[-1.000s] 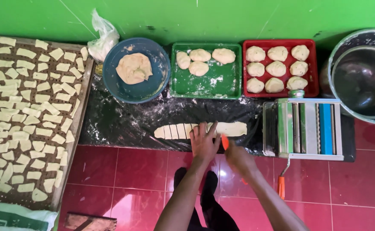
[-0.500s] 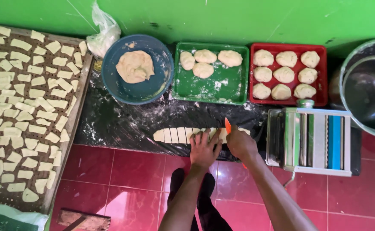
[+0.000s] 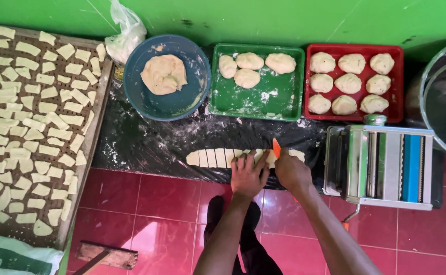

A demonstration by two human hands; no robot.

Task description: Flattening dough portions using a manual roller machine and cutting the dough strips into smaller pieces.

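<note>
- My forearms come up from the bottom edge; below them my legs are mostly hidden, over red floor tiles (image 3: 146, 198).
- My left hand (image 3: 248, 175) lies flat and open, fingers spread on the dough strip (image 3: 218, 157), covering part of it.
- My right hand (image 3: 291, 172) is closed around an orange cutter (image 3: 276, 147); only its tip shows above my knuckles, standing on the strip.
- The strip lies on a black floured sheet (image 3: 141, 142); its left part is already cut into narrow pieces, its right end peeks past my right hand.
- Right of it sits a metal dough roller (image 3: 386, 160); its crank is half hidden by my arm.
- On the left, a mesh tray (image 3: 98, 109) carries many cut pieces and is cut off by the frame.
- Farther off: a blue bowl (image 3: 136, 97) with a dough lump, a green tray (image 3: 274, 97) with four balls, a red tray (image 3: 355, 49) with eight.
- A big metal pot (image 3: 431, 71) is cut off at the right.
- A plastic bag (image 3: 126, 33) leans by the green wall; I cannot make out what is inside.
</note>
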